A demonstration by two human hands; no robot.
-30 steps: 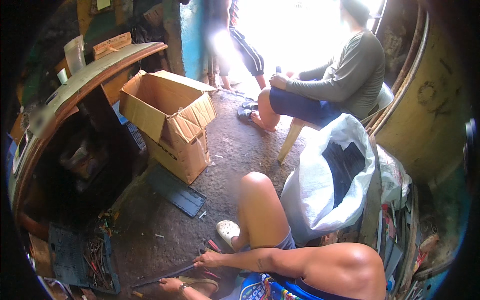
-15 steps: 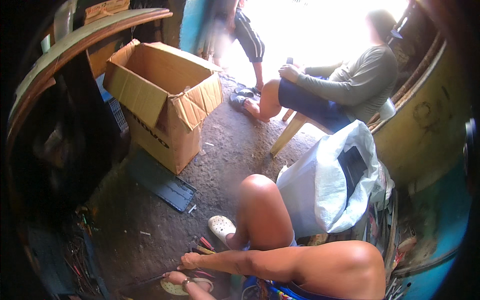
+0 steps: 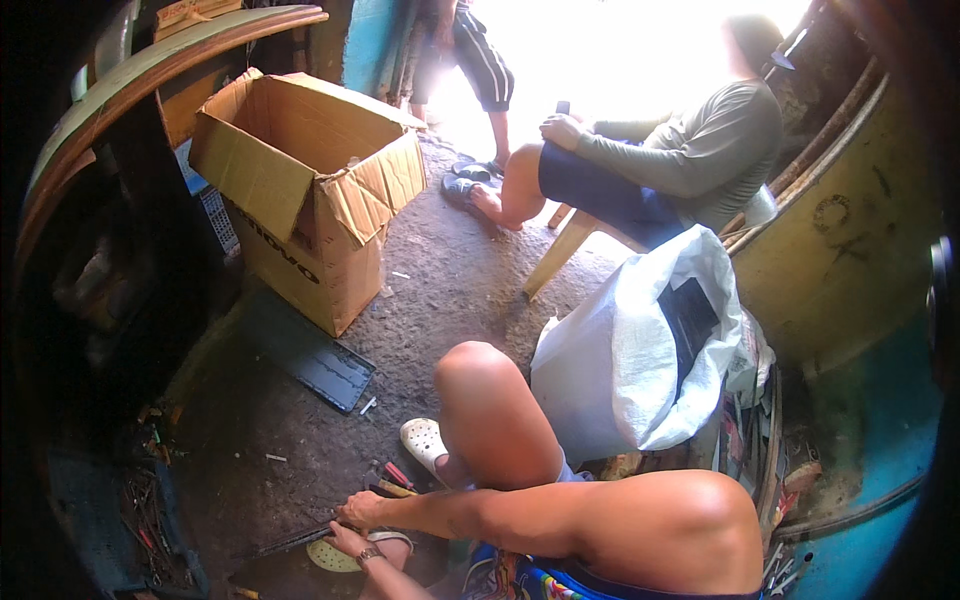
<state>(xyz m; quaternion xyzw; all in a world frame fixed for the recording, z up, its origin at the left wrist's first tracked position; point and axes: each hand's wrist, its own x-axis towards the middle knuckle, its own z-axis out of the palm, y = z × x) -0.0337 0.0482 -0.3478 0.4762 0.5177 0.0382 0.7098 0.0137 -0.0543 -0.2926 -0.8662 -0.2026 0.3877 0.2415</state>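
Observation:
At the lower left of the head view, my left hand [image 3: 348,540], with a watch on its wrist, is closed around the near end of a long dark thin piece [image 3: 290,543]. Just above it, my right hand [image 3: 362,508] has its fingers curled close together beside that end; what they grip is too small to make out. A red-handled tool [image 3: 398,473] and a yellow-handled tool [image 3: 396,489] lie on the floor next to my right hand. My pale clogs [image 3: 422,440] show near both hands.
An open cardboard box [image 3: 320,220] stands at the upper left, a dark flat panel [image 3: 325,365] before it. A white sack [image 3: 590,360] holding dark flat pieces is at right. Beyond, a person [image 3: 700,150] sits on a chair; another stands. Loose tools [image 3: 150,520] lie lower left.
The whole view has shifted slightly, so the box, sack and seated person appear further left and higher. My hands stay close together at the dark piece, which shows more clearly now.

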